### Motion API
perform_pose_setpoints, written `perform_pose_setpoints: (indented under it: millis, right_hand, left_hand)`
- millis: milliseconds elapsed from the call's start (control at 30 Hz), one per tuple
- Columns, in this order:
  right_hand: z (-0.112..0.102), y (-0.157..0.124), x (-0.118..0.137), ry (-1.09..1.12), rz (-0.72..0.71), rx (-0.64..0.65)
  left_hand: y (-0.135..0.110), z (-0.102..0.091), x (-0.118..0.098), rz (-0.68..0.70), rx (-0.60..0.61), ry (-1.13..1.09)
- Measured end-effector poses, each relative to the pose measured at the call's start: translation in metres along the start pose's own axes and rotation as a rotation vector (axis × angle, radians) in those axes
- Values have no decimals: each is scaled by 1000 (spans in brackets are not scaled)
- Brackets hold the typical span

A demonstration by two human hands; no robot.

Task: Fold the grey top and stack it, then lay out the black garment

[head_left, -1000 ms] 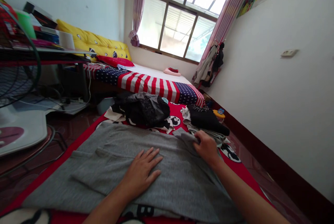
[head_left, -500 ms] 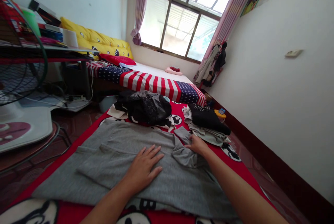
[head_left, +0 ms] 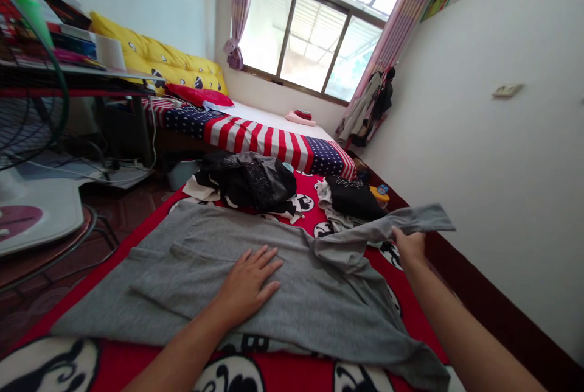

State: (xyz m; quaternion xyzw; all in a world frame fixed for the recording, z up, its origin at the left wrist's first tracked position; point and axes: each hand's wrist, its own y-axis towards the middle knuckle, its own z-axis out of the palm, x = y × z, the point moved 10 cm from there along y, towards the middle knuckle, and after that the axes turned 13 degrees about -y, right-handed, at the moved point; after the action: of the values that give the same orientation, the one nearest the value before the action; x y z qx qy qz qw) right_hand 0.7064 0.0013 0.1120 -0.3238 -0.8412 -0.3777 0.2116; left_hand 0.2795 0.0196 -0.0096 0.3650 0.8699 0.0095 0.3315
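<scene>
A long-sleeved grey top (head_left: 292, 294) lies spread across a red blanket with panda prints (head_left: 123, 367). My left hand (head_left: 252, 282) rests flat on its middle, fingers stretched out. At the right, my right hand (head_left: 409, 245) grips one sleeve of the top and holds it up off the blanket, the sleeve's end hanging past the fingers. The other sleeve reaches toward the lower right corner of the blanket. Dark lettering peeks out from under the near edge of the fabric.
Beyond the top sits a heap of black clothes (head_left: 255, 182). Folded clothes (head_left: 353, 197) are stacked at the far right. A bed with a striped, starred cover (head_left: 255, 139) stands by the window. On the left are a white fan base (head_left: 50, 215) and a desk (head_left: 128, 75).
My right hand has drawn the bunched sleeve out to the right and lifted it. The left hand stays flat on the top. The view has shifted slightly.
</scene>
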Motion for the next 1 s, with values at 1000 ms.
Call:
perform_pose_setpoints:
  millis: [1000]
  right_hand:
    - [76, -78, 126, -483, -496, 91]
  left_hand:
    - [-1, -3, -4, 0, 4, 7]
